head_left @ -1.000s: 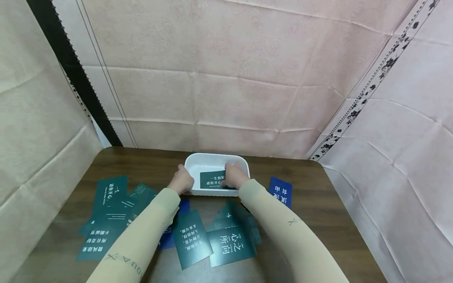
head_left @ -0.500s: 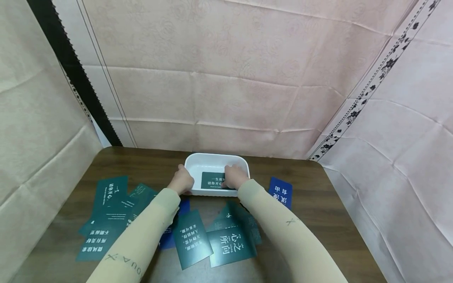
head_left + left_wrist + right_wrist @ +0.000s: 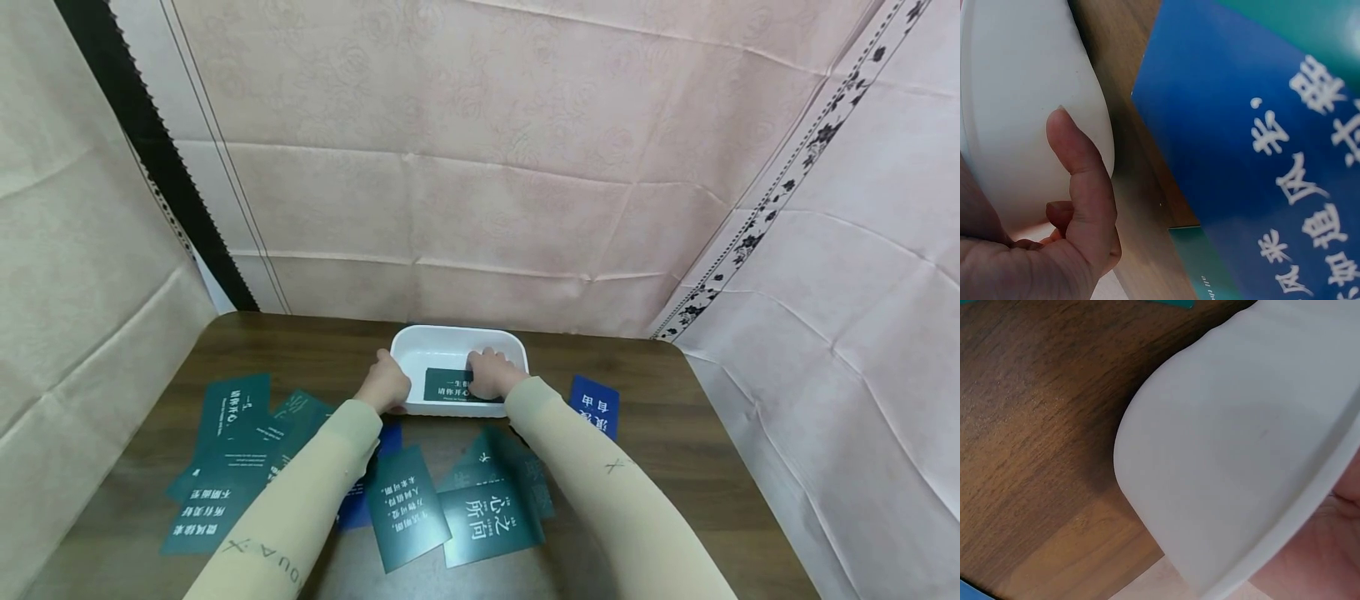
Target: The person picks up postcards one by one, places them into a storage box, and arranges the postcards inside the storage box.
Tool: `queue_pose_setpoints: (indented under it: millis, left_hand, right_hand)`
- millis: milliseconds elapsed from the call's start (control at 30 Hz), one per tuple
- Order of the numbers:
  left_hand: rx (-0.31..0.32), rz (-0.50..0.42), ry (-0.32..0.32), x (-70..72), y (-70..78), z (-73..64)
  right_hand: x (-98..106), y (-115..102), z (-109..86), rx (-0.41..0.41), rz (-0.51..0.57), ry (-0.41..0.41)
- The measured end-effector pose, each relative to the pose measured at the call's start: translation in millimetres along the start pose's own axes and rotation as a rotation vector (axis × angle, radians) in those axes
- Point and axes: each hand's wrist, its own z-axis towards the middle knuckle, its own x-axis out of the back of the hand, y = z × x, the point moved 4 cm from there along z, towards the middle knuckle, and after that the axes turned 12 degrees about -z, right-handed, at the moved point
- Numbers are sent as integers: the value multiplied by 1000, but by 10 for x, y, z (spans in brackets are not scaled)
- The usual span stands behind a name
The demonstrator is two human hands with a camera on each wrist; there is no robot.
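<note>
Gripping left end of white tray on counter with left hand; covering part of green card inside with right hand, impossible to tell whether pinching.

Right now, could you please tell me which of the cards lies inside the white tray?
It is the green card partly covered by the right hand; all the other visible cards lie outside the white tray.

Pale yellow left sleeve, dark lettering, matching right sleeve, small dark X-like mark
</note>
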Motion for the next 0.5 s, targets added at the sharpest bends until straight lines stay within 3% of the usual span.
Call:
queue_pose_setpoints:
  millis: [333,500]
  left_hand:
    - [-19,33,1,-6,22,-20]
    - [-18,30,5,-1,11,-5]
  right_hand:
    - [-11,23,7,10,10,8]
    - [26,48,4,31,56,81]
